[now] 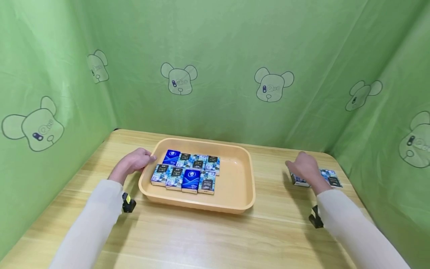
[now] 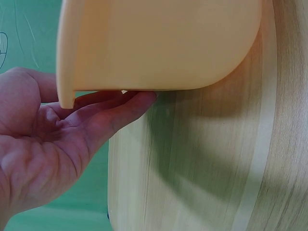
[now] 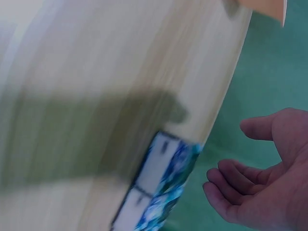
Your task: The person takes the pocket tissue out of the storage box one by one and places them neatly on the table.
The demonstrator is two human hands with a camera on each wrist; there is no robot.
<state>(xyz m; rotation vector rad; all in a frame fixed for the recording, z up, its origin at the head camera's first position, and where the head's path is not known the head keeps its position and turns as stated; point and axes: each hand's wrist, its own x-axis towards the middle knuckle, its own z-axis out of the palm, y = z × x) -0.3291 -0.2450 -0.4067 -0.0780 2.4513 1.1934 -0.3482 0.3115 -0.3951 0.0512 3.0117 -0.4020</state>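
Note:
My left hand (image 1: 136, 160) grips the left rim of an orange-yellow plastic tray (image 1: 235, 179). In the left wrist view its fingers lie along the outside of the tray wall (image 2: 159, 43), with the thumb partly hidden behind the rim. Two rows of small tissue packs stand in the tray's left part, among them a dark blue pack (image 1: 191, 180) and a floral pack (image 1: 206, 182). My right hand (image 1: 307, 170) hovers empty above more floral packs (image 1: 330, 178) on the table's right side. Its fingers are loosely bent and apart from the thumb in the right wrist view.
The wooden table (image 1: 188, 239) carries the tray and the packs. A green curtain (image 1: 221, 108) with bear-head drawings encloses its back and both sides. Black wrist-worn devices sit at the left wrist (image 1: 128, 203) and right wrist (image 1: 315, 217).

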